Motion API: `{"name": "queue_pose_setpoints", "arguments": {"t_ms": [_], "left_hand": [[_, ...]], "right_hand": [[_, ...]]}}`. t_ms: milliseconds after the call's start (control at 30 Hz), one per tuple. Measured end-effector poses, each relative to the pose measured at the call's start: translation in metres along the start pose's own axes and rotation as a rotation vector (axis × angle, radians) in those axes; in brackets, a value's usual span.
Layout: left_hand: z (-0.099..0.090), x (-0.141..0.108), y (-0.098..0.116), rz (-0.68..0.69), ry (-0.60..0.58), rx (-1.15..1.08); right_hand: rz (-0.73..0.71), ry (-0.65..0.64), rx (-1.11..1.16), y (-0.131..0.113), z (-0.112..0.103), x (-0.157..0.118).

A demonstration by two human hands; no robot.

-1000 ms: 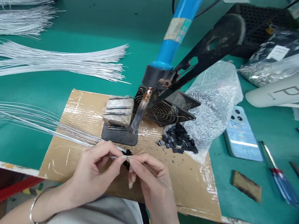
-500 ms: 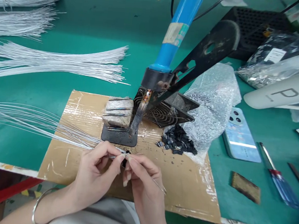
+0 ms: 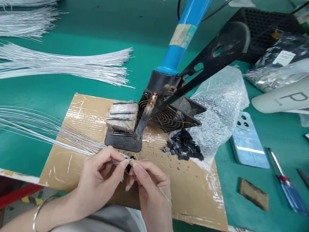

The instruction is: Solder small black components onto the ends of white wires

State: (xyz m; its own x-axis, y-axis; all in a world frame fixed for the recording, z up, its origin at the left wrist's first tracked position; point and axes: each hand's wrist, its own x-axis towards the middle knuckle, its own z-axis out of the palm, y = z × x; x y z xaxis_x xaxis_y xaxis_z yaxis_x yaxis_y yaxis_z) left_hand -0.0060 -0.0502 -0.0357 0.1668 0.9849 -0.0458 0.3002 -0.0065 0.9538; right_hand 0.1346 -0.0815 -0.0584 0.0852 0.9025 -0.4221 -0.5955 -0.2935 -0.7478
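Note:
My left hand point(image 3: 95, 185) is closed in a thumb-and-finger pinch on a thin silvery wire, at the end of a loose fan of wires point(image 3: 42, 129) that comes in from the left. Fingertip to fingertip with it, my right hand point(image 3: 153, 191) pinches too. A thin strand point(image 3: 165, 195) passes under its thumb and sticks out to the right. Between and just below the fingertips shows a small black part point(image 3: 128, 168), mostly covered by the fingers. Both hands are over the cardboard sheet point(image 3: 191, 191).
A blue-handled soldering iron point(image 3: 174, 56) slants down ahead of my hands, beside a pale block point(image 3: 122, 126) carrying metal tips. Black pieces point(image 3: 185, 146) are heaped near bubble wrap point(image 3: 220, 100). To the right lie a phone point(image 3: 251, 139) and a screwdriver point(image 3: 293, 195). Wire bundles point(image 3: 67, 63) lie at left.
My right hand has turned slightly, and the strand under its thumb has shifted a little. The left hand keeps its pinch in nearly the same spot.

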Motion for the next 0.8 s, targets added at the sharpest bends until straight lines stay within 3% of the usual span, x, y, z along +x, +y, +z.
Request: {"name": "queue_pose_setpoints", "arguments": {"t_ms": [367, 800], "left_hand": [[-0.003, -0.001, 0.000, 0.084, 0.016, 0.098], [0.000, -0.001, 0.001, -0.010, 0.021, 0.003]], "right_hand": [[0.077, -0.007, -0.002, -0.007, 0.002, 0.003], [0.059, 0.036, 0.084, 0.005, 0.006, 0.000]]}}
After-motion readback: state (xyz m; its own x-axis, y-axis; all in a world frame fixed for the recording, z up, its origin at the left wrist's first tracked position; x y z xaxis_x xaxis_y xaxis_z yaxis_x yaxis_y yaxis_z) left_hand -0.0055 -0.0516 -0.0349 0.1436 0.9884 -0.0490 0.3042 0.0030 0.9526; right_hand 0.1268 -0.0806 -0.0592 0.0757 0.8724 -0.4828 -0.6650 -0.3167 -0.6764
